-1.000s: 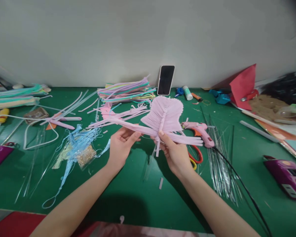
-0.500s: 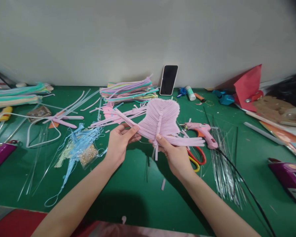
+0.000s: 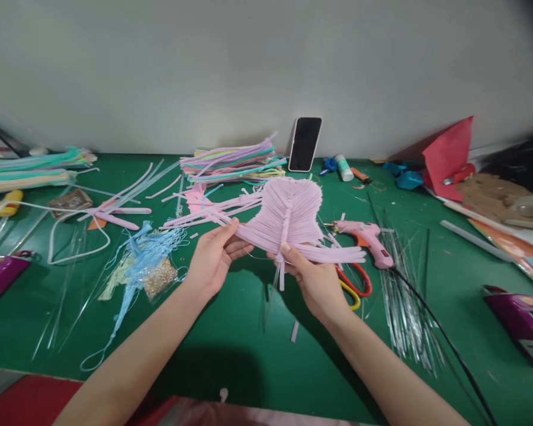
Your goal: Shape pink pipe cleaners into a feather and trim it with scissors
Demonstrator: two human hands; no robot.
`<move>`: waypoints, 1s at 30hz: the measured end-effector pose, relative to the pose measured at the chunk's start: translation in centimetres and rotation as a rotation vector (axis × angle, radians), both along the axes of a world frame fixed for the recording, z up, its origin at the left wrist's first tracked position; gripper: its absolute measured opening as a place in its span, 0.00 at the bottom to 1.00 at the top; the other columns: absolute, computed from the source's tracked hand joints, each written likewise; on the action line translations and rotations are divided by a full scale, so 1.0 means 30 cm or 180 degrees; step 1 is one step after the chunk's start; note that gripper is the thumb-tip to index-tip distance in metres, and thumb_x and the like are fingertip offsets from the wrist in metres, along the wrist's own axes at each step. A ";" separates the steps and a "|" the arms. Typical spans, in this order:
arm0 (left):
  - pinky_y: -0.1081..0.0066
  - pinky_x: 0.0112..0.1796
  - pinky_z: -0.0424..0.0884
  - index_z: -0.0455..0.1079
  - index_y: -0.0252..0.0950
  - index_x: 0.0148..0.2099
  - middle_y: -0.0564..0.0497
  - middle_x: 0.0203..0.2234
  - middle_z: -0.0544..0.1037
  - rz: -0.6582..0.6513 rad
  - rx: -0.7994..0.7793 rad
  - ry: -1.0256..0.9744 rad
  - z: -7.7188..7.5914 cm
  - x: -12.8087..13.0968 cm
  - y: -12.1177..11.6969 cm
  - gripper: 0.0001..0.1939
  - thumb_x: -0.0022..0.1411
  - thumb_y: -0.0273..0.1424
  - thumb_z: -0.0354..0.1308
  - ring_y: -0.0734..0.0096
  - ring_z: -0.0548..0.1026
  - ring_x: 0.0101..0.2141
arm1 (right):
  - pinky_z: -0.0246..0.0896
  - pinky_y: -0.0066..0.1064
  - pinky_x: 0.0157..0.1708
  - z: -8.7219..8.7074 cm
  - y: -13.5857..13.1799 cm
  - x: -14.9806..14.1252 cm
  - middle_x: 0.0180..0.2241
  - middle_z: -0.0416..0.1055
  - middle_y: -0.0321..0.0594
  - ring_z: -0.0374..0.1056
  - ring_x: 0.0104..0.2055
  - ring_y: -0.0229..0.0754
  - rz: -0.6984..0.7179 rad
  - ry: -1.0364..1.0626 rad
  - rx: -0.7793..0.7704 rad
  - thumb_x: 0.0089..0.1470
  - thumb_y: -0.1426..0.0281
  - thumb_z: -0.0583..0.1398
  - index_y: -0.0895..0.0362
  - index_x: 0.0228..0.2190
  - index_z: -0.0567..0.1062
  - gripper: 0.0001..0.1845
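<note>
A lilac pipe-cleaner fan [image 3: 299, 210], ribbed and leaf-like with a raised middle stem, is held up over the table. My right hand [image 3: 317, 281] pinches it at the base of the stem, the thumb on top. Loose pipe-cleaner ends stick out to the right above that hand. At the fan's lower left side, my left hand [image 3: 211, 257] has thumb and fingers closed on the pipe-cleaner ends. Thin wires hang below the stem. Scissors [image 3: 359, 281] with red and yellow handles lie partly hidden behind my right hand.
A pink glue gun [image 3: 366, 236] with a black cord lies at right beside clear strips [image 3: 404, 296]. Behind are a pipe-cleaner bundle [image 3: 231, 163] and a propped phone [image 3: 305, 145]. Blue tassels [image 3: 148, 251] and a bead bag [image 3: 159, 278] lie left.
My left hand has shifted slightly left along the pipe-cleaner ends, which now point lower. The right hand keeps its hold on the fan's base.
</note>
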State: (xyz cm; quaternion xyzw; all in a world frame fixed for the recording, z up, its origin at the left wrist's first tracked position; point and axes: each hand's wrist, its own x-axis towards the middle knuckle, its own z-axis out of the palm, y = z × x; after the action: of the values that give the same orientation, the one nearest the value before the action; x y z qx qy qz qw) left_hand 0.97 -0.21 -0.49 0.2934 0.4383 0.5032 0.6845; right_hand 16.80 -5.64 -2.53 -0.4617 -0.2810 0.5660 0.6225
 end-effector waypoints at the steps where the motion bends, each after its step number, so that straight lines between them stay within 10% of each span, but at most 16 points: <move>1: 0.74 0.31 0.78 0.75 0.32 0.32 0.48 0.28 0.82 0.0007 -0.0025 -0.0036 0.000 0.000 0.000 0.11 0.53 0.35 0.68 0.72 0.79 0.26 | 0.74 0.37 0.36 0.001 0.000 0.000 0.34 0.80 0.39 0.77 0.32 0.44 0.0002 0.0021 -0.0012 0.45 0.64 0.69 0.56 0.35 0.80 0.14; 18: 0.73 0.35 0.78 0.77 0.29 0.34 0.44 0.31 0.83 -0.0459 -0.0171 0.0265 0.001 -0.009 0.020 0.07 0.58 0.30 0.65 0.70 0.81 0.29 | 0.75 0.35 0.36 -0.005 0.003 0.000 0.35 0.80 0.40 0.77 0.32 0.44 0.0030 0.0038 -0.0044 0.44 0.64 0.70 0.56 0.36 0.80 0.15; 30: 0.75 0.33 0.78 0.77 0.29 0.33 0.46 0.30 0.83 0.0047 0.0036 0.0158 0.009 -0.020 0.030 0.07 0.54 0.29 0.67 0.72 0.80 0.29 | 0.73 0.36 0.42 -0.008 0.018 0.082 0.42 0.80 0.41 0.76 0.43 0.47 0.0721 -0.0347 0.0138 0.44 0.63 0.70 0.54 0.39 0.80 0.18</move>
State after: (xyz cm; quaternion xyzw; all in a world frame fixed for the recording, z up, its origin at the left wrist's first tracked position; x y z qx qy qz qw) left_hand 0.37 0.70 -0.22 0.3065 0.4545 0.5033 0.6680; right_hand 19.26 -5.10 -2.79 -0.4435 -0.3769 0.6006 0.5482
